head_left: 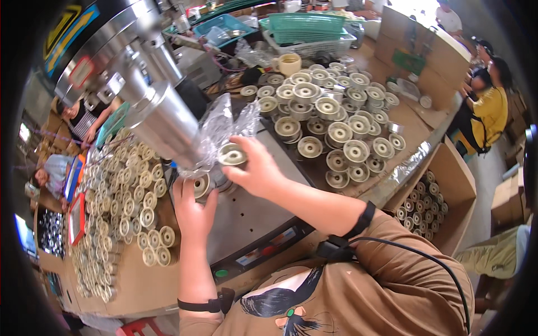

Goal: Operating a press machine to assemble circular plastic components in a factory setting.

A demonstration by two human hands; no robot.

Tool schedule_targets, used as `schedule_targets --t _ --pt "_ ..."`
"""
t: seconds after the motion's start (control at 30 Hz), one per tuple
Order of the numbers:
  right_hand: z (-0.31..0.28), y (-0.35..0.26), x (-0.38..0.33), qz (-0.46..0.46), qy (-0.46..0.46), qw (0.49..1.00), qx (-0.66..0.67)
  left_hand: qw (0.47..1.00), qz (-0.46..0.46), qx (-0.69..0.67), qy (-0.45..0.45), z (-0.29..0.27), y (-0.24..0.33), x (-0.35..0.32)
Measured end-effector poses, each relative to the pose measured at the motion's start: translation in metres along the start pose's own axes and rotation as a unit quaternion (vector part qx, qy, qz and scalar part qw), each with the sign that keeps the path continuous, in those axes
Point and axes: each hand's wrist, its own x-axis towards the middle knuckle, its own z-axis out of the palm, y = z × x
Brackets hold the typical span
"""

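At the top centre of the frame, a green plastic basket (307, 27) rests on a whitish basket (335, 48). To their left is a blue tray (240, 22) with clear plastic in it, and below them stands a cream mug (289, 65). An upright cardboard panel (417, 53) fills the upper right; beyond it sits a person in a yellow top (488, 115). Cardboard boxes (509, 196) stand at the right edge. A person in a striped top (82, 123) appears upper left, a red rectangular frame (83, 213) at left.
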Motion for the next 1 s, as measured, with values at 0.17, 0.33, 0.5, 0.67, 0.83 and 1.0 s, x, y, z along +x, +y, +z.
schedule_targets --t 0.17,0.33,0.5,0.67,0.83,1.0 --pt "-0.128 0.058 -0.022 -0.059 0.203 0.940 -0.268 0.989 -0.032 0.008 -0.144 0.022 0.023 0.033" --pt "-0.209 0.081 -0.031 0.060 0.125 0.904 -0.403 0.989 -0.029 0.053 -0.138 0.015 0.025 0.023" --pt "-0.177 0.046 -0.058 -0.129 -0.018 0.905 -0.405 0.993 0.010 0.064 -0.096 -0.033 0.009 -0.045" --pt "-0.149 0.024 -0.093 -0.115 -0.383 0.870 -0.288 0.917 -0.077 0.147 -0.362 -0.081 0.000 -0.124" --pt "-0.149 0.027 -0.103 -0.112 -0.365 0.880 -0.282 0.954 -0.142 -0.090 -0.247 -0.072 -0.029 -0.150" --pt "-0.136 0.038 -0.106 -0.155 -0.313 0.919 -0.185 0.913 -0.234 0.301 -0.143 -0.070 -0.161 -0.189"
